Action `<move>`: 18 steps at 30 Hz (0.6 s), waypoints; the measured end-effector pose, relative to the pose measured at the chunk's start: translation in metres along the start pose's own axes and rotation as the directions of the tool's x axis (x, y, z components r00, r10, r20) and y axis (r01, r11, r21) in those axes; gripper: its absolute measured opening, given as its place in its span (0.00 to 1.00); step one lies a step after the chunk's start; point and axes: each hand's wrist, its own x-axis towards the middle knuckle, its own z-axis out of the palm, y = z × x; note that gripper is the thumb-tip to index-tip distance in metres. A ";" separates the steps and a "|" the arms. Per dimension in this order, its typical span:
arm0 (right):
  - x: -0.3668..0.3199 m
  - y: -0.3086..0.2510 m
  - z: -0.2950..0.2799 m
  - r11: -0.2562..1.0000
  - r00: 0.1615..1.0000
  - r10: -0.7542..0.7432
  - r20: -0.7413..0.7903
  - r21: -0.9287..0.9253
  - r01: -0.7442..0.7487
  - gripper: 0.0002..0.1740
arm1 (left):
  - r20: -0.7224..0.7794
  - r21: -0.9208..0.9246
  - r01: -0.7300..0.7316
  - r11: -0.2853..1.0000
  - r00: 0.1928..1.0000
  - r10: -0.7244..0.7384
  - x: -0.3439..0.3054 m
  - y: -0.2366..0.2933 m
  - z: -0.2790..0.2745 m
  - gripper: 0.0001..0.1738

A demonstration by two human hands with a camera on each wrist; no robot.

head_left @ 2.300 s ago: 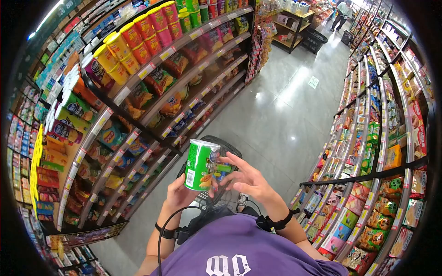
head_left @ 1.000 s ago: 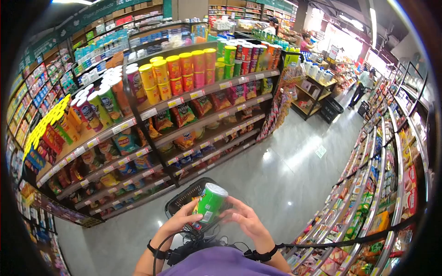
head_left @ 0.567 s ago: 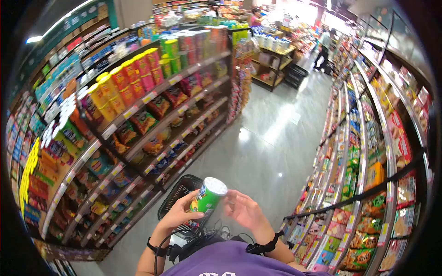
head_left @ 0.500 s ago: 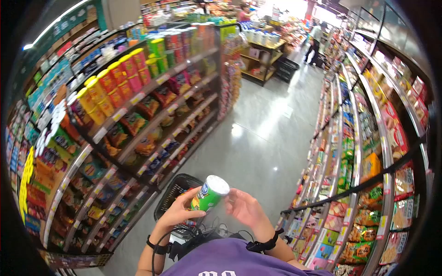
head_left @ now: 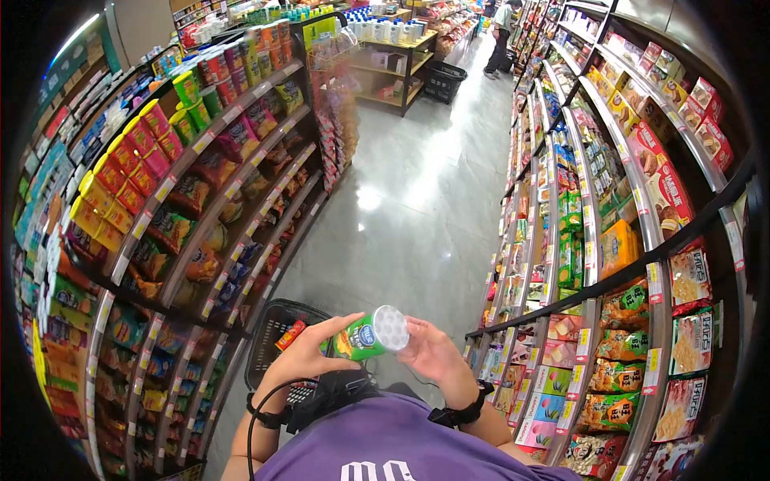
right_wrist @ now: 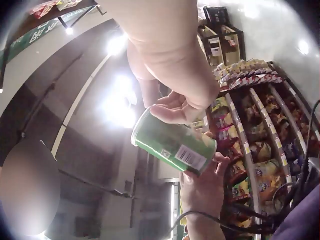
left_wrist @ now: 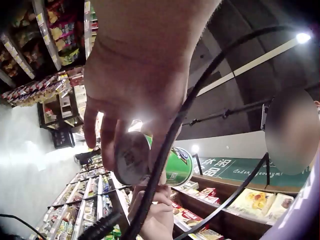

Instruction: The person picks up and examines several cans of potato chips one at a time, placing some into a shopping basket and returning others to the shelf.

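Observation:
A green canister of chips (head_left: 358, 340) lies tilted between my hands in the head view, its pale, dimpled lid (head_left: 391, 328) facing up and right. My left hand (head_left: 308, 348) grips the canister round its lower part. My right hand (head_left: 434, 353) is at the lid end with bent fingers. In the right wrist view, the right hand's thumb (right_wrist: 170, 116) lies on the canister's side near the rim, and a barcode label (right_wrist: 190, 157) shows. The canister's metal bottom (left_wrist: 132, 159) appears in the left wrist view, partly behind the left hand's fingers (left_wrist: 108, 131).
A black shopping basket (head_left: 258, 349) with a red packet (head_left: 290, 335) in it stands below and left of my hands. Snack shelves (head_left: 186, 200) line the left, and packaged-food shelves (head_left: 597, 321) the right. Grey floor (head_left: 401, 216) runs between them toward a distant person (head_left: 500, 38).
The canister has tipped so its lid faces the head camera more. My right hand has come in against the lid end. The head view has swung right along the aisle.

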 end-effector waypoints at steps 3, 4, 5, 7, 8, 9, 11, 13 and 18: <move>0.010 -0.009 -0.005 1.000 0.998 -0.013 -0.067 0.014 0.014 0.18 | -0.001 0.028 -0.030 0.999 1.000 0.030 0.018 -0.005 -0.005 0.51; 0.014 -0.012 -0.008 1.000 0.998 -0.018 -0.061 0.002 0.018 0.17 | 0.000 0.035 -0.034 0.999 0.999 0.034 0.025 -0.007 -0.008 0.51; 0.019 -0.016 -0.012 1.000 0.998 -0.024 -0.056 -0.009 0.023 0.16 | -0.003 0.048 -0.046 0.998 0.999 0.047 0.032 -0.009 -0.011 0.51; 0.028 -0.028 -0.015 0.999 0.998 -0.020 -0.054 -0.034 0.019 0.15 | -0.007 0.073 -0.073 0.995 0.997 0.074 0.048 -0.015 -0.017 0.51; 0.033 -0.037 -0.012 0.999 0.998 -0.011 -0.056 -0.046 0.009 0.14 | -0.004 0.071 -0.076 0.995 0.997 0.076 0.057 -0.019 -0.021 0.51; 0.039 -0.044 -0.011 0.998 0.998 -0.003 -0.057 -0.058 -0.001 0.13 | 0.000 0.070 -0.079 0.994 0.997 0.080 0.066 -0.024 -0.026 0.50; 0.056 -0.055 -0.020 0.990 0.994 -0.018 -0.107 -0.144 0.003 0.11 | 0.014 0.078 -0.081 0.994 0.997 0.080 0.087 -0.033 -0.037 0.50; 0.080 -0.068 -0.026 0.981 0.991 -0.044 -0.123 -0.195 0.019 0.10 | 0.035 0.099 -0.077 0.992 0.997 0.074 0.112 -0.041 -0.053 0.49; 0.148 -0.111 -0.015 0.966 0.990 -0.054 -0.127 -0.258 0.020 0.08 | -0.003 0.115 -0.055 0.992 0.998 0.055 0.167 -0.049 -0.105 0.48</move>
